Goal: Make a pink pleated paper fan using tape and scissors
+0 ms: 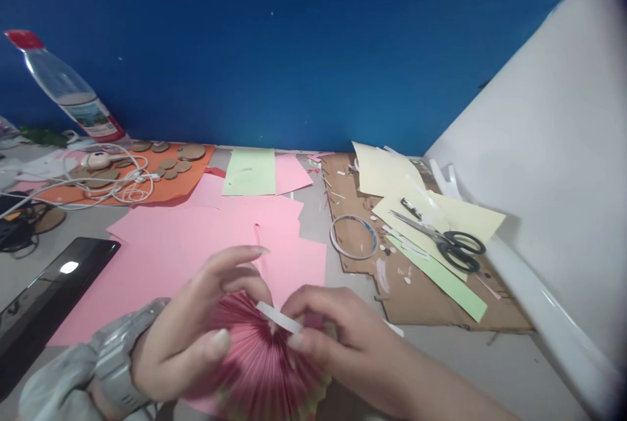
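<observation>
A pleated pink paper fan (262, 362) lies at the table's near edge, under both hands. My left hand (196, 329) curls over its left side, thumb pressed on the folds and fingers arched over the top. My right hand (337, 336) pinches a short white strip (279, 317), which looks like tape, at the middle of the fan where the pleats gather. The fingertips of both hands almost meet at the strip. A grey sleeve covers my left wrist.
Pink paper sheets (196, 238) cover the table's middle. To the right, cardboard (421, 290) carries a tape ring (353, 236), black-handled scissors (441, 238) and yellow and green papers. A dark phone (49, 284) lies left; cables, cardboard discs and a plastic bottle (68, 91) are far left.
</observation>
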A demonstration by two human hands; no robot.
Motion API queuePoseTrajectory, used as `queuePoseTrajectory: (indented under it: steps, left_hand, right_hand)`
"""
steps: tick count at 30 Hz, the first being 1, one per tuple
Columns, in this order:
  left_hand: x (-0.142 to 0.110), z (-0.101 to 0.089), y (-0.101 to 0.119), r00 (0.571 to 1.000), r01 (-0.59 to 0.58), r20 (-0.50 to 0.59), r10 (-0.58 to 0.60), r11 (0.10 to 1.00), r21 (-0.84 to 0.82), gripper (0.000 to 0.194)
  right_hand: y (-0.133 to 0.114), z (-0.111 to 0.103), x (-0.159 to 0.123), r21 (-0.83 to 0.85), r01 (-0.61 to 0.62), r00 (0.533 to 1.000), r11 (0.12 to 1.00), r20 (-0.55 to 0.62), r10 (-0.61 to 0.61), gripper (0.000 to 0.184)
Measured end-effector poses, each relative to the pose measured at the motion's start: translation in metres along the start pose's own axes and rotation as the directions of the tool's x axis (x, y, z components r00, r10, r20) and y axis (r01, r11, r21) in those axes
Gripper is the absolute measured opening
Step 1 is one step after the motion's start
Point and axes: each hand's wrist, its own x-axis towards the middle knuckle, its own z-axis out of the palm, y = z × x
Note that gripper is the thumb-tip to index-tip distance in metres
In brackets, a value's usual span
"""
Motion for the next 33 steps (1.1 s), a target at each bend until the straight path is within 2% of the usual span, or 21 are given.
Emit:
queuePoseTrajectory:
  steps: [2, 4, 6, 8, 9, 11, 13, 14, 17, 21, 24, 27, 30, 33]
  left_hand:
    - [0.000, 0.003, -0.001, 0.998, 0.059, 0.024, -0.062, 0.991, 0.121, 0.045]
    - [0.002, 0.005, -0.002, 0.991, 0.132, -0.031, -0.128, 0.964, 0.232, 0.044]
    - [0.007, 0.002, -0.006, 0.970, 0.224, -0.160, -0.182, 0.925, 0.306, 0.043]
    - [0.013, -0.008, -0.016, 0.928, 0.308, -0.316, -0.196, 0.882, 0.358, 0.040]
    - [0.017, -0.015, -0.022, 0.899, 0.359, -0.395, -0.189, 0.835, 0.417, 0.037]
    - [0.024, -0.028, -0.036, 0.863, 0.482, -0.453, -0.225, 0.639, 0.600, 0.032]
    - [0.033, -0.037, -0.048, 0.880, 0.474, -0.382, -0.282, 0.491, 0.731, 0.033]
    - [0.036, -0.039, -0.052, 0.877, 0.477, -0.382, -0.292, 0.434, 0.764, 0.036]
    - [0.045, -0.034, -0.060, 0.874, 0.477, -0.397, -0.280, 0.348, 0.807, 0.045]
    - [0.050, -0.028, -0.060, 0.879, 0.467, -0.372, -0.299, 0.374, 0.801, 0.039]
    - [0.055, -0.029, -0.056, 0.874, 0.473, -0.344, -0.343, 0.439, 0.764, 0.027]
    - [0.063, -0.024, -0.048, 0.859, 0.499, -0.276, -0.431, 0.583, 0.641, 0.022]
    - [0.076, -0.010, -0.038, 0.852, 0.524, -0.213, -0.479, 0.773, 0.357, 0.019]
    - [0.092, 0.006, -0.026, 0.888, 0.426, -0.249, -0.386, 0.895, 0.132, 0.018]
  right_hand:
    - [0.000, 0.005, 0.000, 0.123, -0.074, 0.997, 0.990, -0.014, 0.076, 0.028]
    - [0.006, 0.003, 0.001, 0.247, -0.098, 0.993, 0.964, -0.038, 0.111, 0.029]
    - [0.014, -0.002, 0.000, 0.416, -0.086, 0.996, 0.905, 0.014, 0.088, 0.028]
    - [0.020, -0.008, -0.002, 0.573, -0.066, 0.997, 0.817, 0.062, 0.037, 0.027]
    - [0.023, -0.010, -0.003, 0.625, -0.050, 0.998, 0.779, 0.063, 0.014, 0.028]
    - [0.026, -0.014, -0.005, 0.678, -0.023, 1.000, 0.735, 0.030, 0.004, 0.029]
    - [0.028, -0.015, -0.004, 0.716, -0.005, 1.000, 0.698, 0.013, -0.006, 0.028]
    - [0.029, -0.016, -0.004, 0.737, 0.001, 1.000, 0.676, 0.016, -0.019, 0.026]
    - [0.028, -0.017, -0.002, 0.806, 0.010, 0.995, 0.592, 0.048, -0.083, 0.022]
    - [0.023, -0.024, -0.009, 0.869, 0.011, 0.985, 0.494, 0.075, -0.154, 0.022]
    - [0.018, -0.033, -0.018, 0.875, 0.011, 0.981, 0.483, 0.084, -0.175, 0.024]
    - [0.016, -0.038, -0.022, 0.860, 0.023, 0.984, 0.510, 0.071, -0.164, 0.025]
    - [0.018, -0.036, -0.020, 0.864, 0.049, 0.977, 0.502, 0.062, -0.203, 0.023]
    - [0.019, -0.032, -0.016, 0.873, 0.085, 0.966, 0.480, 0.045, -0.253, 0.021]
